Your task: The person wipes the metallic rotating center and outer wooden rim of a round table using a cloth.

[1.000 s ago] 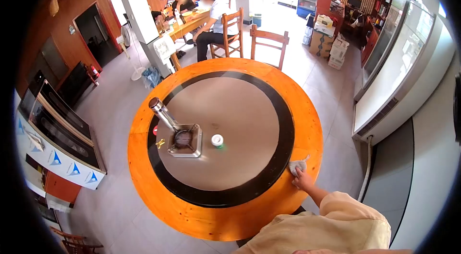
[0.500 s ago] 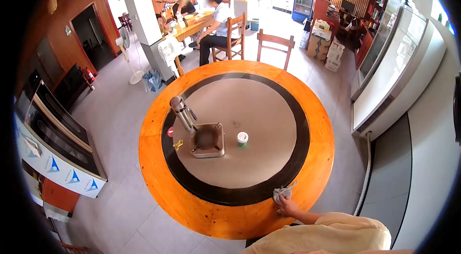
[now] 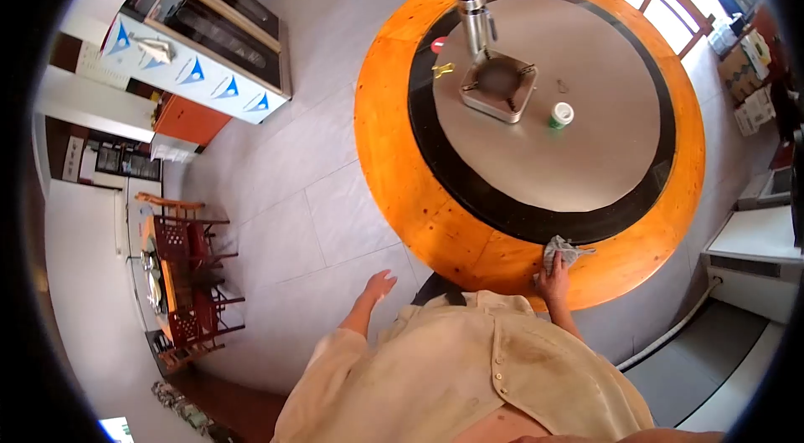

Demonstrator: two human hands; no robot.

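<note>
My right hand [image 3: 552,281] grips a crumpled grey cloth [image 3: 564,251] on the near part of the round table's orange wooden rim [image 3: 452,229]. The cloth touches the rim close to the dark ring. To the left of the table, my left hand [image 3: 379,285] hangs in the air over the floor, with nothing in it and its fingers loosely apart. Farther in on the grey tabletop stand a square portable stove [image 3: 512,110], a tall silver metal flask [image 3: 474,18] and a small white-lidded green container [image 3: 562,114].
A yellow clip-like piece [image 3: 443,69] lies left of the stove. Wooden chairs [image 3: 680,7] stand beyond the table. A glass-fronted cabinet [image 3: 219,16] is at upper left, with a smaller table and red-brown chairs [image 3: 205,309] below. A white pipe [image 3: 670,334] runs along the floor at right.
The view has turned down and left, so the table appears farther right and higher. My left hand and torso have come into view. My right hand still holds the cloth on the rim.
</note>
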